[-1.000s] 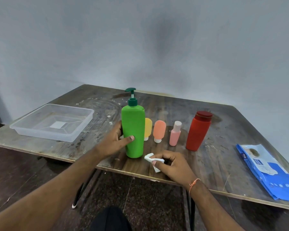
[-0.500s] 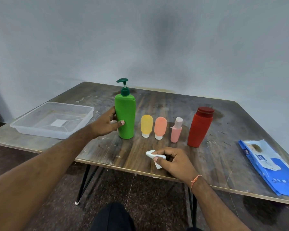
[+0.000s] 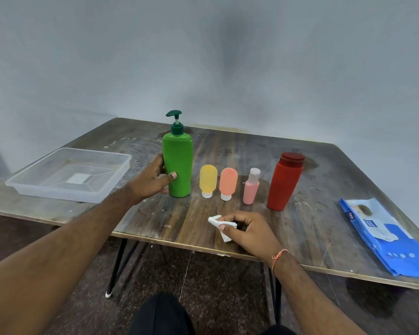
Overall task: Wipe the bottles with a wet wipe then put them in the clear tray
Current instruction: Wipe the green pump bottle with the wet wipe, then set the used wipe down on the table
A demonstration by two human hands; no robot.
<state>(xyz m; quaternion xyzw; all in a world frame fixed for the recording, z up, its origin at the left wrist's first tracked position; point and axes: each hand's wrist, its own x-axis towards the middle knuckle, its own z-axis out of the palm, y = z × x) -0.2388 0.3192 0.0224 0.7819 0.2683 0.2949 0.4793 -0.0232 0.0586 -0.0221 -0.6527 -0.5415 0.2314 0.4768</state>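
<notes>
Left hand (image 3: 153, 181) wraps round the lower body of the green pump bottle (image 3: 178, 163), thumb across its front, the bottle upright at centre frame. Right hand (image 3: 248, 229), lower centre, pinches a crumpled white wet wipe (image 3: 219, 223) between thumb and fingers just above the table's near edge. Right of the green bottle stand a yellow tube (image 3: 208, 180), an orange tube (image 3: 228, 183), a small pink bottle (image 3: 251, 187) and a red bottle (image 3: 285, 181), in a row. Over at the left sits the clear tray (image 3: 107, 192). At lower right lies a blue wipes pack (image 3: 385, 235); along its edge I read "mee", the rest too small. Scuffed, stained wood forms the table (image 3: 324, 189), on thin black legs, against a plain grey wall (image 3: 228, 56).
</notes>
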